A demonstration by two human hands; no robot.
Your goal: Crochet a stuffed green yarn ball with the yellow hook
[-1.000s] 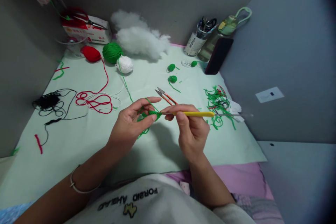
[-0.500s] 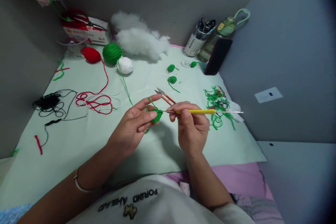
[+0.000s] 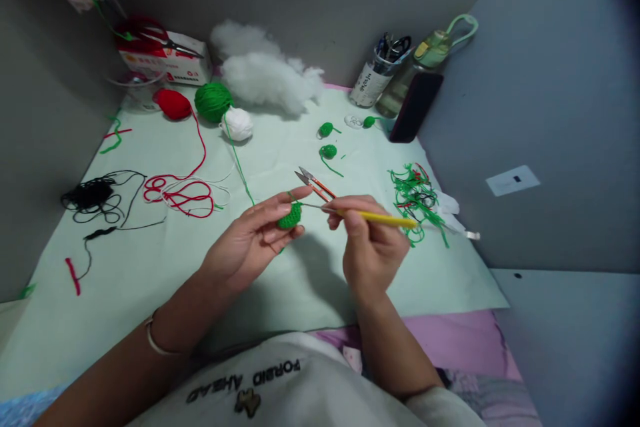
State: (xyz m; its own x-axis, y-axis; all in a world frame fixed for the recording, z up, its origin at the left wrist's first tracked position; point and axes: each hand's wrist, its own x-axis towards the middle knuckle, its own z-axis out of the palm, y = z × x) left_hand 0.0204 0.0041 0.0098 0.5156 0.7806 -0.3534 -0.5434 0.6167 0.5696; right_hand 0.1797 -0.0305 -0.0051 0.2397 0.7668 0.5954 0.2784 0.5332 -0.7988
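Observation:
Between the fingers of my left hand (image 3: 253,233) is a small rounded green crochet piece (image 3: 290,216), its stitched side facing up. Green yarn runs from this hand back to a green yarn ball (image 3: 214,102). My right hand (image 3: 373,240) grips a crochet hook (image 3: 383,218) by its yellow handle, pen-fashion. The hook's thin metal shaft points left and its tip meets the upper edge of the crochet piece; whether it sits inside a stitch I cannot tell. Just beyond my hands lie orange-handled thread snips (image 3: 317,185), blades pointing away to the left.
Red (image 3: 174,105) and white (image 3: 237,125) yarn balls and white stuffing (image 3: 270,77) sit at the back. Small green crochet pieces (image 3: 327,151) lie mid-table. A phone (image 3: 416,109) leans on a bottle (image 3: 400,83) beside a pen cup (image 3: 371,80). Yarn scraps (image 3: 415,197) lie right, black yarn (image 3: 90,193) left.
The crochet piece has turned in my left hand and shows more of its stitched side. My left index finger has lowered. The hook's handle end has dipped, and my right hand has shifted slightly right.

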